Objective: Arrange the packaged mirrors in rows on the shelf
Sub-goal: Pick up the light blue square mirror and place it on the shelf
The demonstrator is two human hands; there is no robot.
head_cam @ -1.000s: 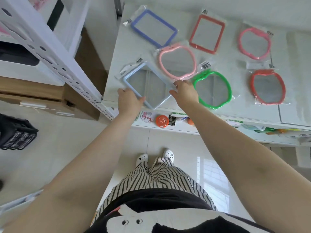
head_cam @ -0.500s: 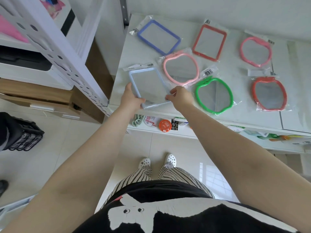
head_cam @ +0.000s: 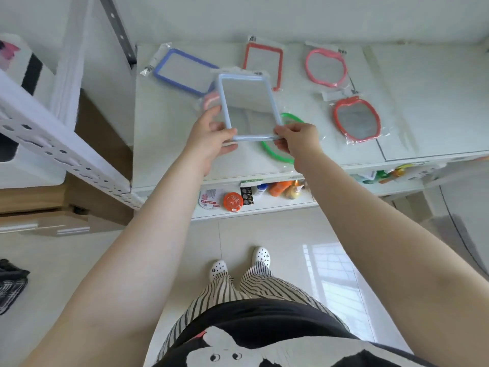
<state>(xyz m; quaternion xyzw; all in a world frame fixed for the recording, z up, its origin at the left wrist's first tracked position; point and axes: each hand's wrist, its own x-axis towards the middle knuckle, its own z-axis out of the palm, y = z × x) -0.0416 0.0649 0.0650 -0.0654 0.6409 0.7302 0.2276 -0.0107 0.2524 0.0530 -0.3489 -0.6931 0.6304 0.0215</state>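
Pale-blue framed mirror [head_cam: 247,107], lifted above the shelf [head_cam: 169,144]; left hand [head_cam: 211,136] and right hand [head_cam: 297,140] pinch its near corners between thumb and fingers.

No text legible at this resolution. Barcode-type labels on the bag headers of the packaged mirrors, e.g. the red rectangular mirror [head_cam: 262,65] and pink apple-shaped mirror [head_cam: 326,67]: marks present, characters unreadable. Lower shelf: white packet [head_cam: 209,199] with red print, black card of button cells [head_cam: 247,196], green-and-white tag [head_cam: 252,182] on the shelf edge; printing visible on each, too small and blurred to read.
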